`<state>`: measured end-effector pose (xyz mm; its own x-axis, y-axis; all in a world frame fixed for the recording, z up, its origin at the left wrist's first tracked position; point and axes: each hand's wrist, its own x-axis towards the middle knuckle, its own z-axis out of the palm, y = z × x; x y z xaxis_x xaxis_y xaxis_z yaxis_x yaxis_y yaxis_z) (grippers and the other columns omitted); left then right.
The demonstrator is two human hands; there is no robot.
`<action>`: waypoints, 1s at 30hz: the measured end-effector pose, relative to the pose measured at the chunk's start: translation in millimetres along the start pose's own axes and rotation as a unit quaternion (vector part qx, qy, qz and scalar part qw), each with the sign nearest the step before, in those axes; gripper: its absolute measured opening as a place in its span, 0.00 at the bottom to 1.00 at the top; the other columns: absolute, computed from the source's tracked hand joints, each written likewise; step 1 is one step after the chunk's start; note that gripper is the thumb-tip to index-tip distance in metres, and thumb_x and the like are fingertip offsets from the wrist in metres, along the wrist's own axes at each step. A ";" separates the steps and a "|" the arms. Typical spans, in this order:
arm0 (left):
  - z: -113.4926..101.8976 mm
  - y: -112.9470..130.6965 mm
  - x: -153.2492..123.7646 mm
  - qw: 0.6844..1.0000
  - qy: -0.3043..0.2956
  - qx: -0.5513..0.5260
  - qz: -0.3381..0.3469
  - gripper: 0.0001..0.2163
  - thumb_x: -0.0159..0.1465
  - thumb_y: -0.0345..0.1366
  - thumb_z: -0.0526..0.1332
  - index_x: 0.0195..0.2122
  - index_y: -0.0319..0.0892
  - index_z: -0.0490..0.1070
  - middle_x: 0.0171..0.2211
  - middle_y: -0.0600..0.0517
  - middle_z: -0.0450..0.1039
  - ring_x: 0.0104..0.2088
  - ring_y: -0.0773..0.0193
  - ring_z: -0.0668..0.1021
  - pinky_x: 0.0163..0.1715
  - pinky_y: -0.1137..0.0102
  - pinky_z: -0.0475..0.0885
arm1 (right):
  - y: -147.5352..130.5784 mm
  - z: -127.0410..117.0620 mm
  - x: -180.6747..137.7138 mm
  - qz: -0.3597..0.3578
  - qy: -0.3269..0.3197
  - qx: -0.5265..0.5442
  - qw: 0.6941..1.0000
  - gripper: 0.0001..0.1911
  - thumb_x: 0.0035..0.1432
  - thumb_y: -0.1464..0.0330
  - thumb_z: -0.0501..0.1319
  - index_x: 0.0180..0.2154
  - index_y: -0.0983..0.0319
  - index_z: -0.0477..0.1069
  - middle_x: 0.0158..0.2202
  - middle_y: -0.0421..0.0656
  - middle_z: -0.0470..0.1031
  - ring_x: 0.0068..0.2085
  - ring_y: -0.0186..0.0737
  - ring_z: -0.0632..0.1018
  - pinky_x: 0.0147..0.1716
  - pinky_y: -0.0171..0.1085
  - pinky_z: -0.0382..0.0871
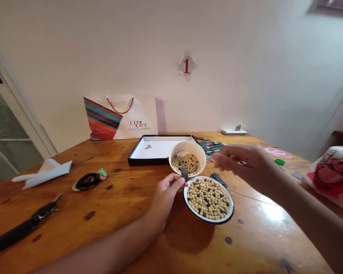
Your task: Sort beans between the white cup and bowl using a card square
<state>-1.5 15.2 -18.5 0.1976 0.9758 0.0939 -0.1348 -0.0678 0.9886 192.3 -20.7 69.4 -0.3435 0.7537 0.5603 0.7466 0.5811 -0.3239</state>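
Head view: wooden table (103, 213), pale wall (231, 76); left hand (166, 192) pinches dark strip (184, 173), right hand (244, 156) blurred, grip unclear.

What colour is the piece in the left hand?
The piece is dark grey-brown, best in head view.

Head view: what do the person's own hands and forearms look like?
Left hand and right hand are ungloved. Left forearm and right forearm show no sleeves, watch or cables. Right hand's too blurred to rule out rings.
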 end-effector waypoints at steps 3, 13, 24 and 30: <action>-0.2 0.5 -0.6 1.000 -0.008 0.006 0.004 0.07 0.54 0.39 0.58 0.25 0.41 0.69 0.26 0.54 0.70 0.29 0.66 0.70 0.33 0.74 0.62 | 26.6 9.0 11.3 0.006 -0.076 -0.038 0.996 0.06 0.52 0.68 0.57 0.28 0.60 0.72 0.25 0.39 0.73 0.25 0.30 0.71 0.24 0.30 0.61; 0.8 2.1 -1.5 1.000 0.000 0.019 0.018 0.09 0.54 0.40 0.57 0.26 0.40 0.69 0.27 0.52 0.71 0.31 0.64 0.71 0.35 0.72 0.62 | 44.9 20.2 -0.4 -0.012 -0.200 -0.020 0.979 0.07 0.53 0.67 0.57 0.33 0.59 0.73 0.29 0.40 0.74 0.30 0.31 0.72 0.26 0.30 0.63; 1.5 4.4 -2.2 0.999 0.000 0.036 0.027 0.08 0.55 0.39 0.57 0.25 0.41 0.69 0.26 0.53 0.71 0.32 0.64 0.70 0.37 0.72 0.61 | 47.2 21.4 -3.0 -0.041 -0.209 -0.061 0.975 0.06 0.53 0.69 0.57 0.30 0.59 0.73 0.28 0.40 0.73 0.29 0.31 0.71 0.27 0.30 0.62; 1.0 4.6 -2.2 0.999 -0.002 0.035 0.022 0.08 0.55 0.39 0.57 0.25 0.41 0.69 0.26 0.53 0.71 0.32 0.63 0.71 0.37 0.71 0.61 | 48.6 24.3 -3.1 -0.024 -0.219 -0.057 0.974 0.06 0.52 0.70 0.57 0.30 0.59 0.73 0.27 0.39 0.73 0.28 0.31 0.71 0.28 0.30 0.62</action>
<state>-1.6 12.5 -14.0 0.1962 0.9709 0.1375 -0.0756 -0.1248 0.9893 215.9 12.7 33.4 -0.5717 0.7993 0.1851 0.7734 0.6003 -0.2037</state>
